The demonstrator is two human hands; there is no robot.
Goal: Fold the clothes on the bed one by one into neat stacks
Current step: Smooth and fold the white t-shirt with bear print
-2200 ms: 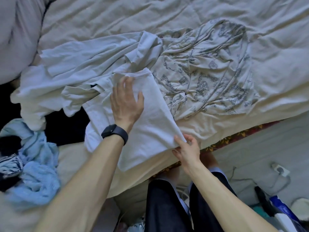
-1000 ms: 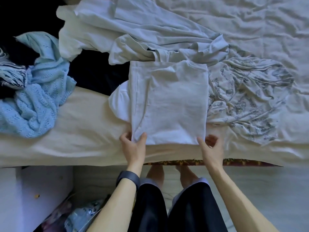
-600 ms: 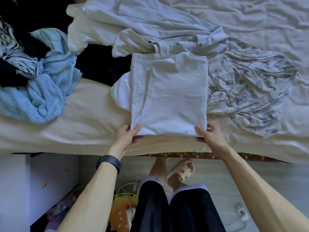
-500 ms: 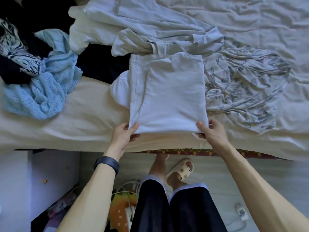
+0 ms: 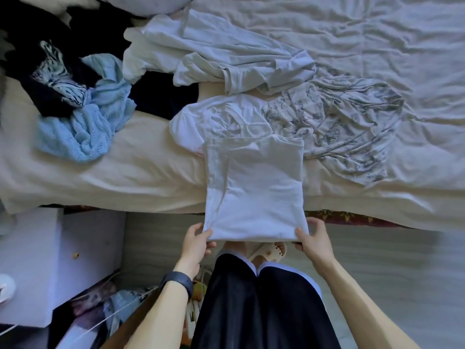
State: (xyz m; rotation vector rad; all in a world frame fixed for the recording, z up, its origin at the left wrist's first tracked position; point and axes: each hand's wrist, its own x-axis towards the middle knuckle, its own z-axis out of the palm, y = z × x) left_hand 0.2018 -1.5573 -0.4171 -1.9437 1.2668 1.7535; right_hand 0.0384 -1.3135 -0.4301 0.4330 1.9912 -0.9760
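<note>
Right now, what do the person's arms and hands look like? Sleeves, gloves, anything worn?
No gloves on the left hand or right hand. The left forearm and right forearm are bare, with no sleeve in view. A dark, smooth watch-style band wraps the left wrist; the right wrist carries nothing. No rings show.

A bare strip of cream bedsheet [image 5: 141,177] is lying open along the near edge, between a crumpled pale blue knitted garment [image 5: 85,129] at left and a folded white shirt [image 5: 254,187]. Rumpled white shirts [image 5: 226,54] and a grey-printed cloth [image 5: 344,124] are covering the middle.
</note>
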